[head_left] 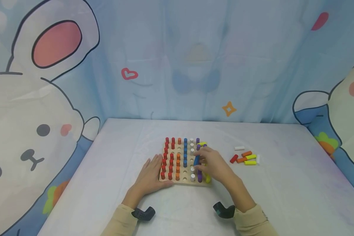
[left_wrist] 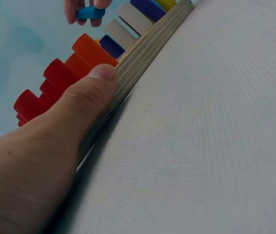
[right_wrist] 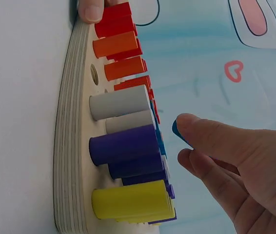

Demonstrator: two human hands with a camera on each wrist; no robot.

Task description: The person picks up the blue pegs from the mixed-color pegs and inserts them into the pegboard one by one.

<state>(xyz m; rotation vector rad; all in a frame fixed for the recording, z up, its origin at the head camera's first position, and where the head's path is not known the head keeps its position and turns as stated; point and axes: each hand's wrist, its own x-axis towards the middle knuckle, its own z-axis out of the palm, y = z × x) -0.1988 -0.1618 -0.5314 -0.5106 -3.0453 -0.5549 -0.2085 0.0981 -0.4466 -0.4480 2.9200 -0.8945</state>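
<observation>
A wooden pegboard (head_left: 191, 184) lies on the table with columns of red, orange, blue, white, purple and yellow pegs upright in it. My left hand (head_left: 148, 175) rests against its near left corner, fingers along the left side and thumb on the front edge. Above the right part of the board, my right hand (head_left: 213, 164) pinches a blue peg (head_left: 196, 160) between thumb and fingers. In the right wrist view this blue peg (right_wrist: 177, 130) is clear of the board, mostly covered by the fingers. Bare holes show in the blue and orange columns.
Right of the board lie loose pegs: a white peg (head_left: 239, 148), a red peg (head_left: 234, 158), orange pegs (head_left: 246, 153) and yellow pegs (head_left: 250, 163). A white cloth (head_left: 106, 183) covers the table. Behind it hangs a blue printed curtain (head_left: 153, 91).
</observation>
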